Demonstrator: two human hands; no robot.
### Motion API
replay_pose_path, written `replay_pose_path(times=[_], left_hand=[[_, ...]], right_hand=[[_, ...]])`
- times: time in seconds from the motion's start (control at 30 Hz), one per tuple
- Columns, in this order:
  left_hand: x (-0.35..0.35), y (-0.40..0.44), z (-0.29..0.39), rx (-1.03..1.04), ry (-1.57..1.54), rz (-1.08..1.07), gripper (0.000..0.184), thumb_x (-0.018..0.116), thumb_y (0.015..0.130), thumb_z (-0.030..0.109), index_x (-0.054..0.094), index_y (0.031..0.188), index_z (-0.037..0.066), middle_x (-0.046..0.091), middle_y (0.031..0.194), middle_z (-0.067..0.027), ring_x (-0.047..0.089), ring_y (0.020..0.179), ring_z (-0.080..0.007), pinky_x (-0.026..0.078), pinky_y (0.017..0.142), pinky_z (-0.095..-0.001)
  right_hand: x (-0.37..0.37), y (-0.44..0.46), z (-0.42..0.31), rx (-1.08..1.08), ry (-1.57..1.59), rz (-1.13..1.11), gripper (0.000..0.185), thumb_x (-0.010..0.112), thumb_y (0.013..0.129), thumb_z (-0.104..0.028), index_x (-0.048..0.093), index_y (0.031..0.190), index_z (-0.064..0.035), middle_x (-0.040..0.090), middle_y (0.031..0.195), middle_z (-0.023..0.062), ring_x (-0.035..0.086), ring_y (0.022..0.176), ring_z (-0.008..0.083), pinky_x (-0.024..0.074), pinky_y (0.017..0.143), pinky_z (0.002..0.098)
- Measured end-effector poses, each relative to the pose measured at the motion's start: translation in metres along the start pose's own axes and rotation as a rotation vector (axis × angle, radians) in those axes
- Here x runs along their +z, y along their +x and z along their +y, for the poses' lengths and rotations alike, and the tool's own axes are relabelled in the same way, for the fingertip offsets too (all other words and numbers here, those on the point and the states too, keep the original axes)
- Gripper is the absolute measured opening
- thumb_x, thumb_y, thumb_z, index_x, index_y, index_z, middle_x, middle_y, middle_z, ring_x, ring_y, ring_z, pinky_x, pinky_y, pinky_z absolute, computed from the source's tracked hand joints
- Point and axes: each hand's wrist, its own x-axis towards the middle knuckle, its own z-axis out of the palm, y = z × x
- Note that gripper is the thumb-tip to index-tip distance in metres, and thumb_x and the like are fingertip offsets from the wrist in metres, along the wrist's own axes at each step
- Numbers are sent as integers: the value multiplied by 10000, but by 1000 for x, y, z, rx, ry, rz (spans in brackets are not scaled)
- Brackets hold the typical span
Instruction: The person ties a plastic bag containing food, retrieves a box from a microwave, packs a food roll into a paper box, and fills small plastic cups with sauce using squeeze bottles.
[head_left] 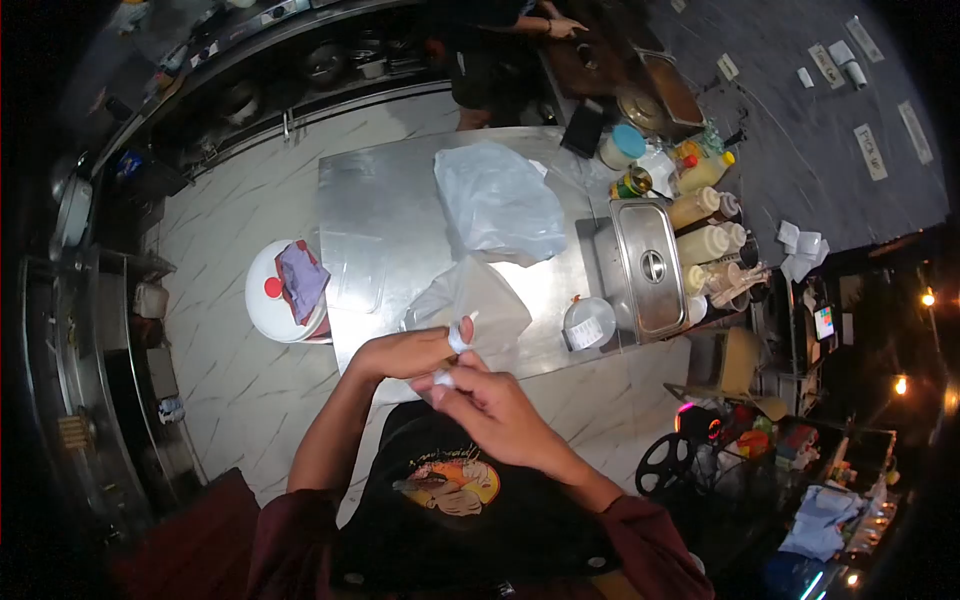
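Two bare hands, the left hand (418, 352) and the right hand (492, 408), close together at the near edge of the steel table (372, 190). Left fingers partly bent, white material looped by the thumb; whether they grip it, cannot tell. Right fingers curled well in, thumb against forefinger, pinching a small white bit (444, 379); whether this belongs to the bag, cannot tell.

Translucent plastic bag (485, 300) spreads from just beyond the hands over the near middle of the steel table, crumpled. Larger pale plastic bag (500, 200) lies on the far middle of the same table, its near edge by the first bag.

Right part of the steel table: round container (589, 322) with a printed label, toward the near corner; steel pan with a lid (652, 268) along the right end. Squeeze bottles (703, 242) cluster beyond that pan, farther right. Blue-lidded jar (622, 147) by the table's far right corner.

White bucket (262, 312) on the floor just left of the steel table, purple cloth (303, 282) draped on top. Past the table's far edge, another person's hand (566, 27) reaches over a dark brown tray (590, 68).
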Motion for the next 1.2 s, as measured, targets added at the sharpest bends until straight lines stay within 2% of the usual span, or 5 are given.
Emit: replay_pose_path(times=[0.17,0.33,0.57,0.87,1.2], left_hand=[[4,5,-78,83,-152,26,862,478,965,846,759,1055,36,747,1115,-63,693,853,-187,552,841,-333],[35,-16,-9,143,282,421,290,859,825,183,715,1037,48,731,829,-164,736,845,-308,511,894,-401],[80,-17,-19,345,541,824,511,669,969,56,479,1443,58,718,993,-226,666,937,-456,433,926,-476],[76,-15,-38,324,-206,953,318,581,1101,108,628,1391,-13,664,1237,-133,720,989,-193,641,651,-298],[69,-10,-41,219,-144,947,239,658,1069,191,735,1086,-35,661,1102,-38,638,967,-119,554,764,-292]], right_hand=[[-15,-12,31,158,160,136,224,657,1075,-225,724,1073,-11,693,924,30,635,813,100,530,754,293],[-10,-4,54,438,265,127,207,790,977,-132,632,909,-16,612,777,-3,566,719,59,486,642,252],[0,8,113,271,148,181,379,783,902,85,449,814,-73,529,739,-35,532,724,38,538,665,250],[38,3,132,169,518,519,346,681,909,170,451,799,-64,745,1029,165,744,1052,237,632,900,349],[37,5,124,196,467,500,412,787,918,49,440,742,-88,695,848,52,732,851,128,589,742,252]])
